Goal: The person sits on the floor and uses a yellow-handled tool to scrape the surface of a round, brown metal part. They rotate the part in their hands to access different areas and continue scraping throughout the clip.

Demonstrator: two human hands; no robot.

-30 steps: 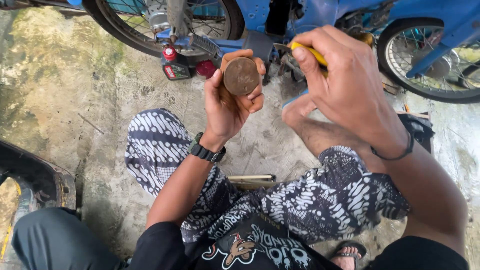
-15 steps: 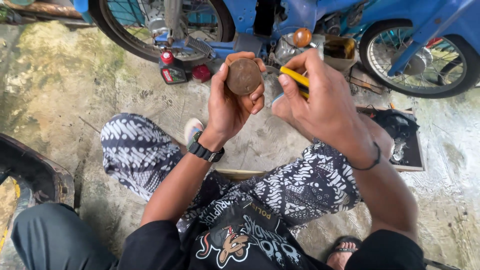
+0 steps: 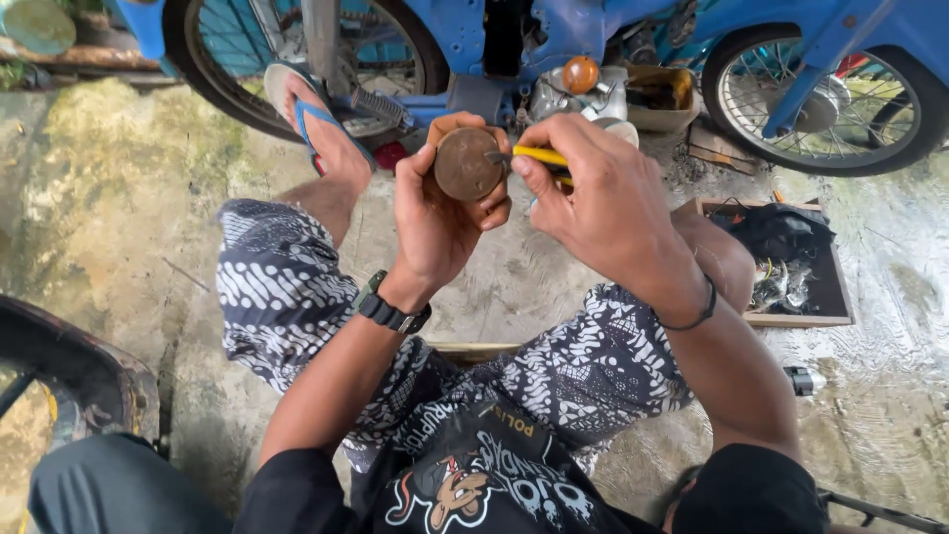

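Concrete floor (image 3: 119,198) beneath a blue motorbike (image 3: 593,40): left hand (image 3: 445,213) grips a rusty disc (image 3: 468,164), right hand (image 3: 593,198) clamps a yellow tool (image 3: 542,156) against its edge, grime remaining.

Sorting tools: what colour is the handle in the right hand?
Yellow handle, in the right hand; head view.

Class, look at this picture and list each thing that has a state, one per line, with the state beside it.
Left hand: raised, gripping the round brown part.
Round brown part: held up, flat face towards the camera.
Right hand: closed on the yellow-handled tool.
Yellow-handled tool: tip against the part's edge.
Blue motorbike: parked upright.
Wooden tray: on the ground, holding dark odds and ends.
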